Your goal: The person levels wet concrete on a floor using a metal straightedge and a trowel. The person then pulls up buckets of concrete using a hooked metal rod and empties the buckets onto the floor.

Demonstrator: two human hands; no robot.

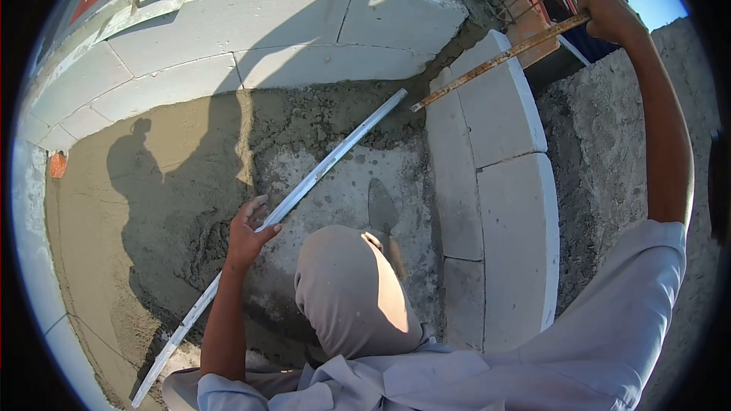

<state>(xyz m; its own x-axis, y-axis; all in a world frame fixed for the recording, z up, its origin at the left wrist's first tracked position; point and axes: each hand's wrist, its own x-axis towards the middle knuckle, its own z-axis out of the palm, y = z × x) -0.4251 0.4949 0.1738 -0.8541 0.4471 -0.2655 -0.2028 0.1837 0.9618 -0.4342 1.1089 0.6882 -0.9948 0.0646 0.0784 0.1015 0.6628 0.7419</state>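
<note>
Floor (335,217) of pale grey slab, bare and spotted around the middle. Damp mortar (85,221) spread across the left part, smooth outward, rough and dark nearer the slab. Trowel (382,205) lying flat on the bare patch.

A pale grey shirt (533,373), bluish in shade, is worn. Loose creases are noted across the front, with a flap-like panel; collar or pocket not determined. The right sleeve (632,274) is ended near the elbow by a broad, plain hem; the left sleeve (228,394) is likewise short. Beige-grey trousers (335,289), finely folded at the knee, are worn. The right hand (609,15) and left hand (248,234) are seen bare.
</note>
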